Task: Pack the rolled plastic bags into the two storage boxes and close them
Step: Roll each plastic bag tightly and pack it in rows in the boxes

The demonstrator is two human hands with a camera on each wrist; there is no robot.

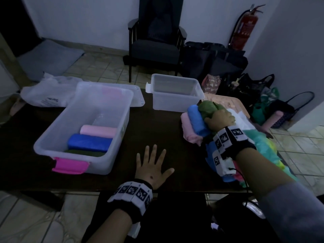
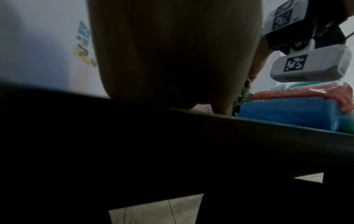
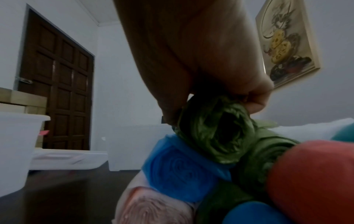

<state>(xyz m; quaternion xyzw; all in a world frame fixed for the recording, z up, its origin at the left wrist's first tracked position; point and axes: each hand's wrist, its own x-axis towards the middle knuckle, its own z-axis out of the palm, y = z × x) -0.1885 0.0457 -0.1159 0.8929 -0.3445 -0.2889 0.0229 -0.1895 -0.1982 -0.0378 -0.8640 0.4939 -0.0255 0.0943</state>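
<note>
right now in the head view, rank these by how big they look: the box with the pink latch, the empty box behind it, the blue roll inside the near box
1. box with the pink latch, largest, though it sits nearest the camera
2. empty box, smaller and farther back, so true size is unsure
3. blue roll, clearly smallest

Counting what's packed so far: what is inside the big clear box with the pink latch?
The large clear plastic box holds three rolls: pink roll, blue roll, dark green roll, mostly hidden by the front wall. Anything beneath them is covered.
</note>
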